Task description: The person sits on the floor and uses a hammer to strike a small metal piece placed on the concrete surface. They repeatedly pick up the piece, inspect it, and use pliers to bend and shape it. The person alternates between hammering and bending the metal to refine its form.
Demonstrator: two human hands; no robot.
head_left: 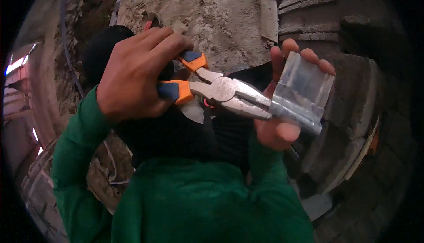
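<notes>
My left hand [137,75] is closed around the orange and blue handles of a pair of pliers [223,90]. Their steel jaws point right and clamp the lower edge of a small bent piece of shiny sheet metal [302,88]. My right hand [285,110] holds that metal piece from behind, fingertips over its top edge and thumb under the folded lower edge. Both arms wear green sleeves. A dark garment lies behind the hands.
A rough concrete column [207,17] rises straight ahead. Stacked grey blocks [349,66] stand at the right. Thin wire [112,172] hangs low on the left, and a lit opening [15,64] shows at the far left.
</notes>
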